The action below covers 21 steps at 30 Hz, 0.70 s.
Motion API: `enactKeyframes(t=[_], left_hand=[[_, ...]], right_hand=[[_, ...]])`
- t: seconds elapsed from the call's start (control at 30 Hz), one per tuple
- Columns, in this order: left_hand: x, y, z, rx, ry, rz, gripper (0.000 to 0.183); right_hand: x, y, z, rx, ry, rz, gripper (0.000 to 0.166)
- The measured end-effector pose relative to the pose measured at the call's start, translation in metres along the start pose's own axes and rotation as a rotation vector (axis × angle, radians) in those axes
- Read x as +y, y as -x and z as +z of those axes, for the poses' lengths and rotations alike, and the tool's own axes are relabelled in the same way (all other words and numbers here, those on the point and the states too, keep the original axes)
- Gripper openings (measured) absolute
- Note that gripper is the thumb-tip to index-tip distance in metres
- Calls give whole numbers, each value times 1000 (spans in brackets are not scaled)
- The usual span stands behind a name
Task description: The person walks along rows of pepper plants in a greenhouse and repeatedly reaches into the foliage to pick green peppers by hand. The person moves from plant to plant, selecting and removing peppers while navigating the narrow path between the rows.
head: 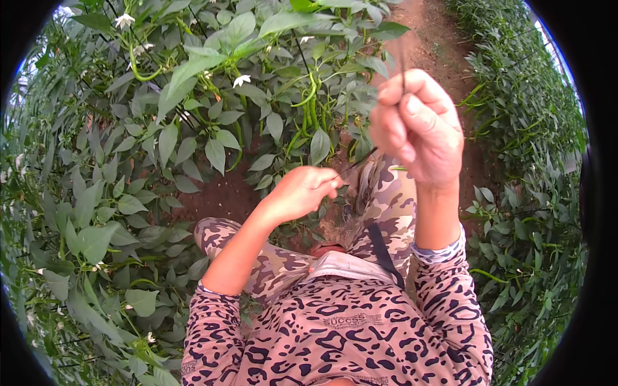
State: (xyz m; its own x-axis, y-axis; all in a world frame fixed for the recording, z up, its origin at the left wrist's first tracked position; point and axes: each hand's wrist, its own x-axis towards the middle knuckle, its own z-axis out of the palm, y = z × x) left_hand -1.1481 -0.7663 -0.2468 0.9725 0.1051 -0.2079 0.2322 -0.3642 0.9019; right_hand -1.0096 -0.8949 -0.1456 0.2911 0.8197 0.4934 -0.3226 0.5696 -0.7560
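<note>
My right hand (420, 125) is raised at the right, its thumb and fingertips pinching a thin dark cord (402, 58). Above the fingers the cord runs up, blurred, past the leaves. Lower down, a dark length stretches from beneath that hand to my left hand (306, 190), whose fingers are closed around its end. Whether both lengths are one piece is hidden by the right hand. Just beyond the left hand stands a pepper plant (241, 38) with white flowers and slender green chili peppers (310, 113) hanging in a cluster.
Camouflage-trousered legs (386, 207) are bent below the hands. A pale pouch (350, 264) with a black strap (381, 248) lies at the waist. Pepper plants crowd the left side, and another row (521, 106) stands at the right beyond a bare soil path (434, 34).
</note>
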Motion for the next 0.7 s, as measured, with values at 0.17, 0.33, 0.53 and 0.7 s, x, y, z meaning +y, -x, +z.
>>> enactKeyframes(t=[0.17, 0.33, 0.53, 0.7], left_hand=[[-227, -25, 26, -408, -628, -583, 30], [-405, -44, 111, -162, -238, -861, 35], [-389, -46, 109, -61, 633, -843, 15], [-258, -55, 27, -237, 1050, -99, 34]], right_hand=[[-4, 5, -52, 276, 117, 20, 20], [-7, 9, -63, 353, 190, -10, 17], [-3, 14, -77, 398, 282, -1, 17], [16, 5, -72, 372, 179, -29, 18]])
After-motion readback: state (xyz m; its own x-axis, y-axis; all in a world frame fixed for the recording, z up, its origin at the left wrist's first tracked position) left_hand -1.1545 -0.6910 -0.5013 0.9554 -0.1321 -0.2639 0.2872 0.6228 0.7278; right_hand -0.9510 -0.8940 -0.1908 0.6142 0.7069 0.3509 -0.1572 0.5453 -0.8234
